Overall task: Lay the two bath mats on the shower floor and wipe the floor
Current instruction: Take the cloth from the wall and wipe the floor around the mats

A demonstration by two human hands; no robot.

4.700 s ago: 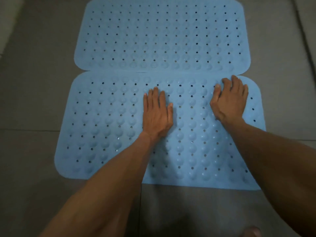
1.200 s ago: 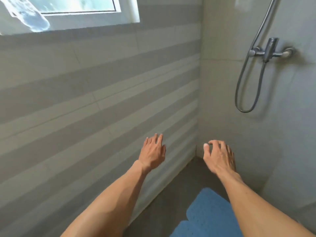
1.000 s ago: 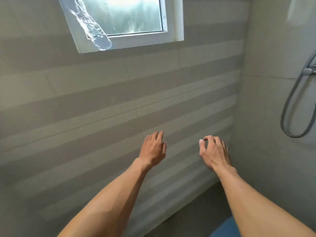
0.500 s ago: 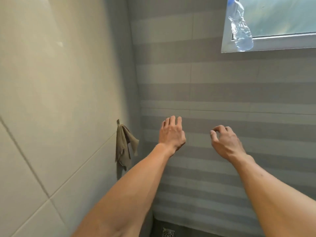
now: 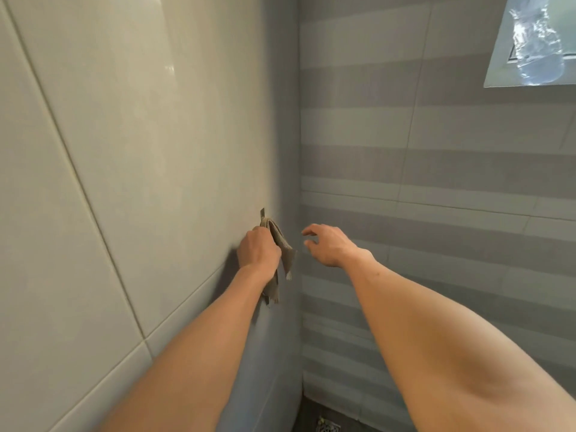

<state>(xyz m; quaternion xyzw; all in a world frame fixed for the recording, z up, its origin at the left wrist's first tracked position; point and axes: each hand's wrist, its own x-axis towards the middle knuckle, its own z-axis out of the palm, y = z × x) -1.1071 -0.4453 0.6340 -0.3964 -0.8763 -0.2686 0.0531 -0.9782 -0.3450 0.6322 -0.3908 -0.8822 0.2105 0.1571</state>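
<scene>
A brownish-grey cloth (image 5: 282, 254) hangs from a small hook (image 5: 262, 213) on the left wall, close to the corner. My left hand (image 5: 258, 251) is closed around the cloth just below the hook. To its right, my right hand (image 5: 330, 244) hovers in the air with fingers spread and curled, holding nothing. Neither blue bath mat is in view. Only a dark strip of the shower floor (image 5: 307, 416) shows at the bottom edge.
Large pale tiles cover the left wall (image 5: 124, 151); the far wall (image 5: 436, 182) is striped grey. A window corner with crinkled clear plastic (image 5: 536, 42) sits at the top right. A metal floor drain (image 5: 328, 427) lies at the bottom.
The view swung from the mats on the floor up and left to the wall corner. My left hand reached the hanging cloth and closed on it; the right hand followed, staying empty.
</scene>
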